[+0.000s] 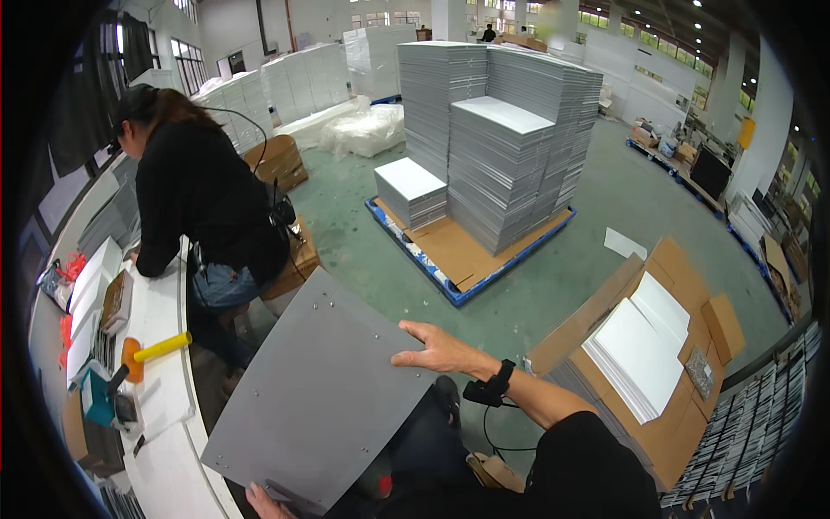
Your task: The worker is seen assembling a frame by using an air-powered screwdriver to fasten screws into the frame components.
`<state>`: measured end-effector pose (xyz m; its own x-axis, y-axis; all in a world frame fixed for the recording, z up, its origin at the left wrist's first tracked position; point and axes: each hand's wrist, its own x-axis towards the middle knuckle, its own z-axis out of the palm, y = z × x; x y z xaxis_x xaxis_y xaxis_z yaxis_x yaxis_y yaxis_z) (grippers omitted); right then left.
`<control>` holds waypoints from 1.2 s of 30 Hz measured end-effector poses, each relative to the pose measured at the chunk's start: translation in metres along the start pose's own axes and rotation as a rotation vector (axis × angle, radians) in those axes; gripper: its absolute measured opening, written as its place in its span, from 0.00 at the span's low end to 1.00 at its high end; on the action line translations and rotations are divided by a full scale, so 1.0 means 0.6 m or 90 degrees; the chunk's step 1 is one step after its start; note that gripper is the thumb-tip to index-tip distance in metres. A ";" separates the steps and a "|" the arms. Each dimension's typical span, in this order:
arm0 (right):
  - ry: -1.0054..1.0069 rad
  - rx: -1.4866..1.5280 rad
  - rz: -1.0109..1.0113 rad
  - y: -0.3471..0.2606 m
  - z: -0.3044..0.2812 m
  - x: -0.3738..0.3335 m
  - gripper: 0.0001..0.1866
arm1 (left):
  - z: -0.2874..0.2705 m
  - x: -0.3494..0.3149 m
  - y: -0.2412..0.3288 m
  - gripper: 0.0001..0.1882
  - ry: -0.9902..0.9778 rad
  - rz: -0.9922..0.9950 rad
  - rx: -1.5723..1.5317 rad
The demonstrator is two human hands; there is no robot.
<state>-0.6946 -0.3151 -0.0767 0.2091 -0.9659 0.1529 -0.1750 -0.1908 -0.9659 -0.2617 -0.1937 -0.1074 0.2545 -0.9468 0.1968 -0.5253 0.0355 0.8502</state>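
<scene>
A flat square grey panel [316,389] is tilted in front of me, with small shiny studs near its corners and edges. My right hand [445,350] holds its right edge, with a digit over the face. At the lower edge of the picture, my left hand [266,503] grips the panel's near edge. Only part of that hand shows; its other fingers are hidden. A black band [491,385] with a cable sits on my right wrist.
On the white workbench [164,406] at left lies a mallet [160,348] with a yellow handle. A co-worker [207,182] leans over the bench. A blue-edged pallet [458,297] bears tall panel stacks [501,164]. At right, an open carton [683,406] holds white panels [635,350].
</scene>
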 end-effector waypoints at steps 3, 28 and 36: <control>0.019 -0.144 -0.055 -0.048 -0.041 0.020 0.22 | 0.102 0.131 -0.038 0.43 0.018 -0.433 -0.511; 0.339 -0.684 0.137 -0.188 -0.420 -0.046 0.28 | 0.681 0.441 0.417 0.17 -0.565 -0.624 -0.654; 0.651 0.525 0.184 -0.160 -0.579 0.011 0.28 | 0.931 0.496 0.734 0.24 -0.647 -0.430 -0.631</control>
<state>-1.0105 -0.3637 0.0897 -0.6071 -0.7184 -0.3396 0.6112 -0.1491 -0.7773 -0.8708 -0.6387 0.0528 -0.6335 -0.6697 -0.3877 0.2805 -0.6657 0.6915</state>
